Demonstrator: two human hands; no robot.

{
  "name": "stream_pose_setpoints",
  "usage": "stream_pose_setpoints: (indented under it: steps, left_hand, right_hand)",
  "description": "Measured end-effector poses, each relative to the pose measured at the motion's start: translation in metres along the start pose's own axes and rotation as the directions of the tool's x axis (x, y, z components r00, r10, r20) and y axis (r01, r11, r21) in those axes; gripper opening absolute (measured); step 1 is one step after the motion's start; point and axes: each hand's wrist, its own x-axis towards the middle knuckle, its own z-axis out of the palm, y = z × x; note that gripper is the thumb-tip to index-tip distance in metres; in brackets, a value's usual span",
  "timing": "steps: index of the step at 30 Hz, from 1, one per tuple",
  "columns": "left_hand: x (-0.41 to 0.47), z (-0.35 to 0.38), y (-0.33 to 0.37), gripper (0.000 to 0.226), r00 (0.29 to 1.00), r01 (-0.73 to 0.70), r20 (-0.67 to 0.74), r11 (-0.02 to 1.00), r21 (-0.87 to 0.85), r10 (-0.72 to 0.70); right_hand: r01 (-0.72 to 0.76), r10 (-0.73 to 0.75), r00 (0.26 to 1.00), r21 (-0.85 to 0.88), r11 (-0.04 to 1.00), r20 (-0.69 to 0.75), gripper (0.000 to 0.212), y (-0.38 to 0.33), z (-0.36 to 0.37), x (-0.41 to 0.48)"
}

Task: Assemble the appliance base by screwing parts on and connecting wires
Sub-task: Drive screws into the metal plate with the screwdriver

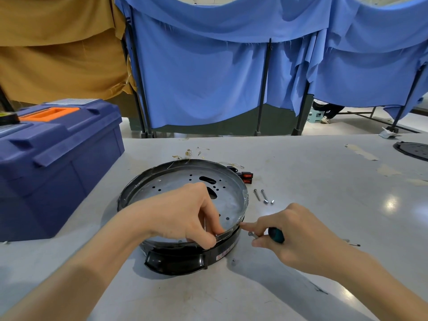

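Appliance base (pixel 176 179): our left hand (pixel 183 214) pinches its near rim; our right hand (pixel 298 232), just right of it, clamps screwdriver (pixel 276 235), with screw (pixel 252 234) just beside the rim.

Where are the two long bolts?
Head view: the long bolts lie on the table just right of the round base, beside the red switches.

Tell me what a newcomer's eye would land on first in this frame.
The round black base in the middle of the table draws the eye first, with the left hand pinching its near rim and the right hand beside it gripping a screwdriver. Next come the big blue toolbox at the left edge and the blue curtains hung across the back.
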Motion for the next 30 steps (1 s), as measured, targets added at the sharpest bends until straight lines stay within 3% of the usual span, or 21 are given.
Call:
stream_pose_setpoints:
  steps: [5,8,11,14,16,18,21,30]
  left_hand:
    - [0.001,0.008,-0.007,0.009,0.999,-0.024,-0.041,1.0,0.01,0.025]
    - [-0.003,0.007,-0.011,0.035,0.999,-0.034,-0.007,0.999,0.004,0.034]
    - [-0.005,0.009,-0.021,0.062,0.998,-0.028,0.065,0.995,0.092,0.022]
    - [0.008,0.016,-0.039,0.068,0.997,0.001,0.069,0.977,0.214,-0.016]
    - [0.017,0.023,-0.054,0.072,0.995,0.049,0.066,0.941,0.336,-0.075]
    - [0.018,0.028,-0.071,0.081,1.0,-0.011,0.021,0.904,0.428,0.002]
    - [0.014,0.032,-0.092,0.091,0.986,-0.107,-0.072,0.906,0.41,0.15]
    - [0.025,0.033,-0.107,0.08,0.985,-0.099,-0.113,0.97,0.223,0.127]
  right_hand:
    - [-0.053,0.075,0.972,0.105,0.993,-0.221,0.005,0.006,-0.002,0.004]
    - [-0.019,0.044,0.939,0.077,0.997,-0.341,0.009,0.005,0.0,0.006]
    - [0.032,-0.028,0.935,0.005,0.999,-0.354,0.018,0.004,0.005,0.007]
    - [0.066,-0.075,0.926,-0.036,0.997,-0.37,0.017,0.001,0.004,0.012]
    - [0.078,-0.085,0.948,-0.035,0.996,-0.307,0.016,-0.002,0.004,0.017]
    - [0.073,-0.072,0.971,-0.007,0.997,-0.226,0.014,-0.003,0.005,0.022]
    - [0.065,-0.047,0.98,0.087,0.994,-0.195,0.015,-0.002,0.009,0.024]
    - [0.103,-0.031,0.953,0.224,0.969,-0.303,0.019,-0.001,0.019,0.024]
